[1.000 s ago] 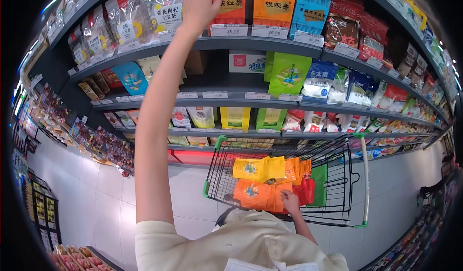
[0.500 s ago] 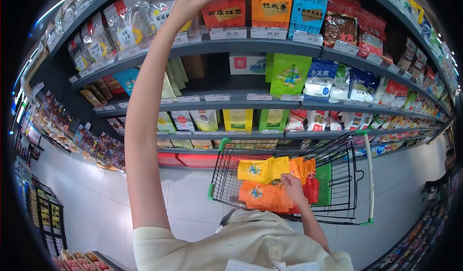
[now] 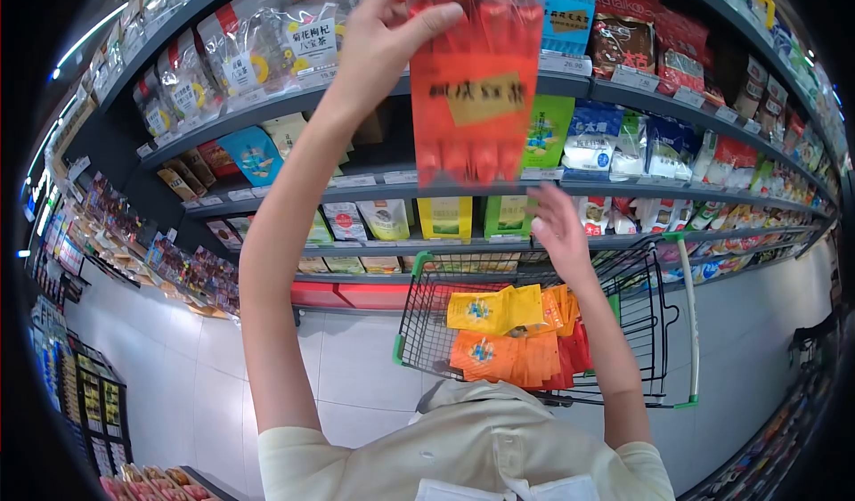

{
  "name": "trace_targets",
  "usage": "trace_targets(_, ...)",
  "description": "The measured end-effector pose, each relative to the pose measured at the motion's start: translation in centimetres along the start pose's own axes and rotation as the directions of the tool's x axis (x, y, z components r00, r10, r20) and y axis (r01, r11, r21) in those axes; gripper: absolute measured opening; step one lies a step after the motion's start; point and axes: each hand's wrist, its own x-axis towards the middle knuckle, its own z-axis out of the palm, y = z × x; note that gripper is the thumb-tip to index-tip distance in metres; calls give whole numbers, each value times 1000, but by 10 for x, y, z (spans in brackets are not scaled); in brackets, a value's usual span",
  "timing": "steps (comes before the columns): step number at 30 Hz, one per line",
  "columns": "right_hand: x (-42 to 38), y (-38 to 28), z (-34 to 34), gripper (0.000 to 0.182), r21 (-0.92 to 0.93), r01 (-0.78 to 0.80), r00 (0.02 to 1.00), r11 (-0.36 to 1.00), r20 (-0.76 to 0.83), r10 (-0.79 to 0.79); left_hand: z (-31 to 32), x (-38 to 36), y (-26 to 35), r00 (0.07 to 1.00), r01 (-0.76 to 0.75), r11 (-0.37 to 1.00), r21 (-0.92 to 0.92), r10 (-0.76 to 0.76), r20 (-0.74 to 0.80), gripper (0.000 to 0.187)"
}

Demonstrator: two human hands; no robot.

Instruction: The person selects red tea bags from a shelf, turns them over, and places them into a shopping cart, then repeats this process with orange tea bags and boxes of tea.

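Note:
A clear-topped red bag of tea (image 3: 475,140) hangs upright in front of the upper shelf, its dark lettering on a tan label facing me. Its top left edge is pinched by my left hand (image 3: 392,33), thumb across the front. Lower and to the right, my right hand (image 3: 563,234) is raised with fingers apart, somewhat blurred, just below the bag and not touching it. Beneath is a wire shopping cart (image 3: 691,332) holding yellow bags (image 3: 476,309), orange bags (image 3: 485,354) and red bags (image 3: 579,350).
Shelves (image 3: 356,189) of packaged goods curve around ahead. Blue tea bags (image 3: 565,11) and clear flower-tea bags (image 3: 312,33) line the upper shelf. A green pouch (image 3: 548,131) stands behind the held bag. Tiled floor (image 3: 356,358) lies left of the cart.
My left hand has taken the red tea bag off the upper shelf and brought it nearer. My right hand has risen from the bags in the cart.

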Motion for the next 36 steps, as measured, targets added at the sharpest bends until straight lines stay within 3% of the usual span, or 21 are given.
trace_targets(1,8,-13,1,60,114,30,999,993,34,-34,9,-5,-4,994,100,975,-199,-90,59,35)
trace_targets(2,15,-26,2,64,189,22,997,982,69,-36,14,-10,-11,980,191,940,-283,-167,106,34)
trace_targets(5,20,-50,5,74,408,-54,987,911,161,-13,29,-25,-11,940,341,879,-333,-311,140,34)
trace_targets(7,19,-57,7,79,540,-150,977,828,211,40,34,-30,-16,928,370,890,-265,-342,147,35)
trace_targets(9,17,-60,8,78,553,-181,979,813,182,95,38,-33,-19,906,423,840,-341,-383,179,40)
trace_targets(12,13,-60,7,73,508,-222,975,832,116,190,45,-37,-16,882,462,860,-215,-420,215,37)
trace_targets(15,11,-54,3,67,544,-206,975,814,42,220,45,-26,-29,892,439,860,-258,-385,235,39)
trace_targets(16,10,-54,1,65,572,-219,970,791,37,242,42,-19,-47,927,367,916,-164,-345,148,41)
trace_targets(17,9,-53,-2,63,599,-232,964,767,36,263,34,-8,-65,994,87,977,193,-97,43,38)
trace_targets(19,5,-53,-6,59,575,-234,962,784,18,273,16,13,-98,984,-114,808,577,174,-48,37)
trace_targets(21,0,-52,-12,58,505,-257,958,824,18,287,-5,37,-130,932,-191,596,780,359,-46,40)
trace_targets(22,-2,-52,-11,58,525,-228,963,820,0,268,-14,48,-138,929,-174,578,797,365,-61,42)
trace_targets(25,-6,-56,-10,59,560,-212,963,801,-22,269,-34,75,-151,912,-201,219,955,399,100,45)
trace_targets(26,-7,-57,-9,61,572,-222,961,790,-11,278,-39,84,-150,949,-210,134,968,266,169,49)
trace_targets(29,-12,-57,-13,62,561,-242,956,791,-2,294,-39,106,-149,959,-196,-21,980,204,196,50)
trace_targets(30,-13,-56,-13,64,552,-248,952,796,-15,307,-40,114,-157,905,-215,-36,976,367,213,55)
trace_targets(32,-15,-56,-14,66,541,-243,954,805,-18,300,-33,124,-129,996,-85,99,992,44,81,61)
trace_targets(33,-16,-56,-15,66,536,-241,955,809,-20,297,-29,128,-120,991,-6,147,989,-129,26,65)
trace_targets(36,-19,-53,-19,68,532,-234,956,814,-28,293,-34,132,-139,992,-102,40,994,82,99,68)
